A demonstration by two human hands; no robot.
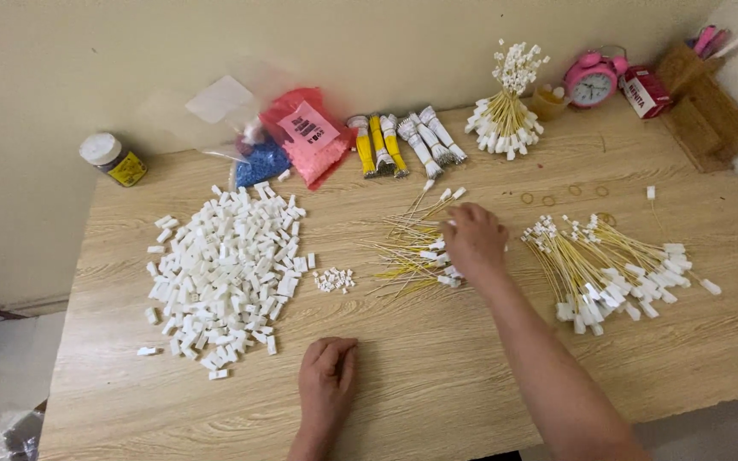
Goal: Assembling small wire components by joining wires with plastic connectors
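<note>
A right hand (pixel 474 239) rests, fingers curled, on loose yellow wires (pixel 410 248) at mid-table; whether it grips any cannot be told. The left hand (pixel 328 376) lies empty, knuckles bent. Capped wires (pixel 617 269) lie right, a big heap of white caps (pixel 228 269) left, apparently unused. Behind: red bag with pink label (pixel 307 135), blue bag (pixel 262 162), tied bundles (pixel 403 143).

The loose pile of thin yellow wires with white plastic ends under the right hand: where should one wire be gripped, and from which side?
Probably at a white plastic end, coming from above. The loose pile of thin yellow wires lies flat and tangled on the wooden table, so the thin strands are hard to pinch; the blocky white ends stick out at the edges. The right hand already rests over them.
</note>
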